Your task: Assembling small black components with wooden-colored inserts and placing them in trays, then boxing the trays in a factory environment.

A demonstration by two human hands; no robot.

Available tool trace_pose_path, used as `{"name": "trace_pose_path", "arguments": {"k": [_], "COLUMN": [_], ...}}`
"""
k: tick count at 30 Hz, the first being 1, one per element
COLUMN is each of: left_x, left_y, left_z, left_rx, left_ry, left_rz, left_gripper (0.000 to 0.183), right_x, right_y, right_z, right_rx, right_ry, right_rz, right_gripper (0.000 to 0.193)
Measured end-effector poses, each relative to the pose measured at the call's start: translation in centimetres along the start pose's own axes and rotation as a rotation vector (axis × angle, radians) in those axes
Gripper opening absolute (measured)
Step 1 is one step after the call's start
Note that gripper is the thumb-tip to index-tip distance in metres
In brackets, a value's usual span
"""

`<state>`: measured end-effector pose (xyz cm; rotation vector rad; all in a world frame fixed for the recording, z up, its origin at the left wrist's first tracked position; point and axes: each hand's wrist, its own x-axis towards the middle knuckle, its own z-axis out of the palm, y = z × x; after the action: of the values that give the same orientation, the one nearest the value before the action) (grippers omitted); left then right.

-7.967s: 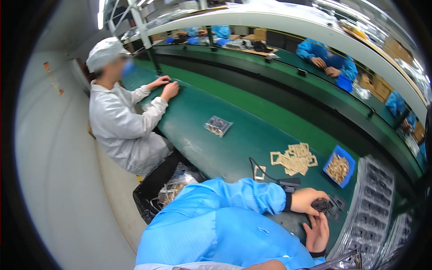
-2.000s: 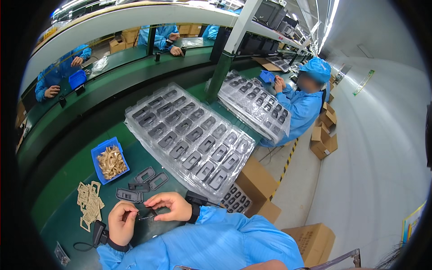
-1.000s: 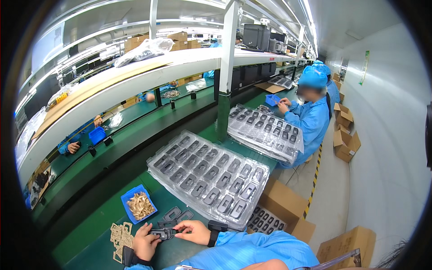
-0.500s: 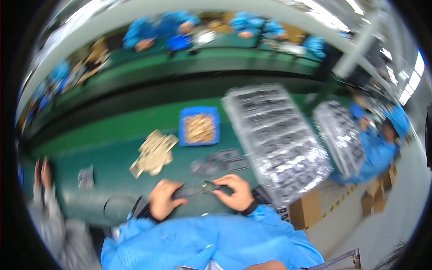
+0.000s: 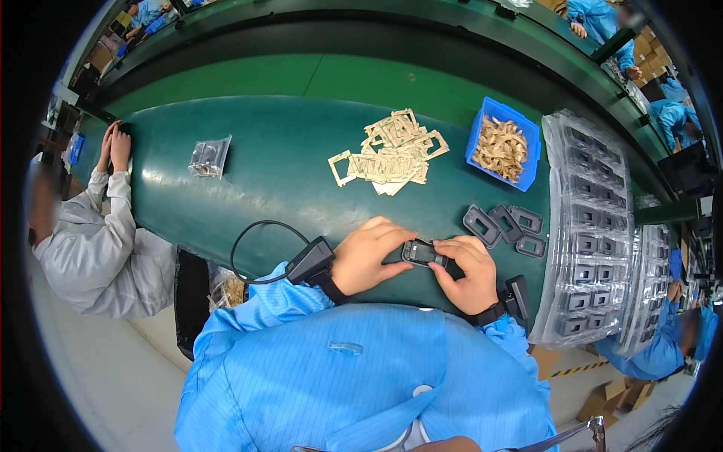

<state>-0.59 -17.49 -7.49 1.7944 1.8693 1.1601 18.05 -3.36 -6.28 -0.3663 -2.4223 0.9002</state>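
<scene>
Between my hands, close to the near edge of the green table, is a small dark plastic housing [image 5: 423, 253] with a rounded rectangular frame. My left hand [image 5: 367, 258] grips its left end with thumb and fingers. On the right end, my right hand [image 5: 468, 274] has its fingers over the top and its thumb at the near side, hiding part of it. Several similar dark frames [image 5: 503, 224] lie loose just beyond my right hand. Farther off is a loose pile of cream-coloured rectangular cut-out sheets [image 5: 392, 152].
A blue bin [image 5: 535, 147] of tan strips stands at the far right. Beside it lie clear plastic trays [image 5: 563, 248] of dark parts. A small clear bag [image 5: 209, 157] rests at left, near a seated person's hands [image 5: 114, 148]. A black cable [image 5: 239, 245] loops by my left wrist.
The view has swung, so the table items appear farther right. My hands, earlier farther apart with dark pieces between them, are now close together on one housing.
</scene>
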Motion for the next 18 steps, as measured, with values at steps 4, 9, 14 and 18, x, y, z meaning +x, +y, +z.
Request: {"name": "trace_pose_path", "arguments": {"k": [4,9,14,18], "left_x": [0.12,-0.19,-0.07,0.6], "left_y": [0.0,-0.44,-0.26,-0.68], "left_z": [-0.36,0.23,0.38,-0.37], "left_rx": [-0.007,0.054,0.13,0.129], "left_ry": [-0.025,-0.025,-0.044,-0.117], "left_rz": [0.022,0.111,0.127,0.156], "left_gripper": [0.047,0.037,0.035,0.035], "right_x": [0.02,0.07,0.07,-0.13], "right_y": [-0.28,-0.34,-0.31,-0.28], "right_z": [-0.12,-0.38,-0.64,-0.83], "right_rx": [-0.019,-0.025,-0.017,-0.004], "right_ry": [-0.028,-0.045,-0.061,-0.085], "right_rz": [0.005,0.006,0.01,0.036], "right_gripper": [0.029,0.03,0.035,0.039]}}
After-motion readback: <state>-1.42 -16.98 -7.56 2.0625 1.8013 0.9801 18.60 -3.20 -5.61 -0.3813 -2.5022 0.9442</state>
